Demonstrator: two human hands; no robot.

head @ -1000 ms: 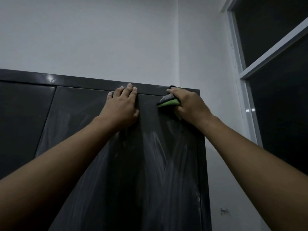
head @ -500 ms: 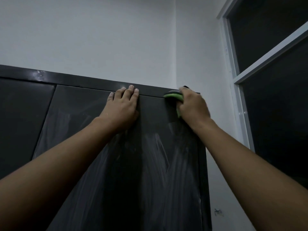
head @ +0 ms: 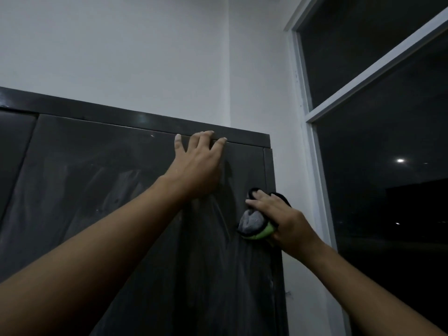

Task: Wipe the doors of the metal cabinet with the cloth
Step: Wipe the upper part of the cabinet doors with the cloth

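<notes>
Metal cabinet (head: 244,137): dark grey sheet steel, smooth and slightly glossy, with a flat top rail that carries small light reflections. It stands in the corner against a plain white wall (head: 121,57).

Right-hand door (head: 109,185): a flat panel with rounded edges, marked across its face by pale, hazy streaks. A second door (head: 12,151) shows only as a dark strip at the far left.

Left hand (head: 198,166): laid flat on the streaked door near its upper right corner, fingers straight and spread wide, their tips reaching the seam under the top rail. It holds nothing.

Right hand (head: 286,221): lower, close to the door's right edge, holding the cloth (head: 253,225) against the panel, fingers curved over it.

Cloth: soft, napped fabric, grey face, bright green underside, black trim, bunched beneath the palm.

Window (head: 388,214): white frame, dark glass, a few points of light.
</notes>
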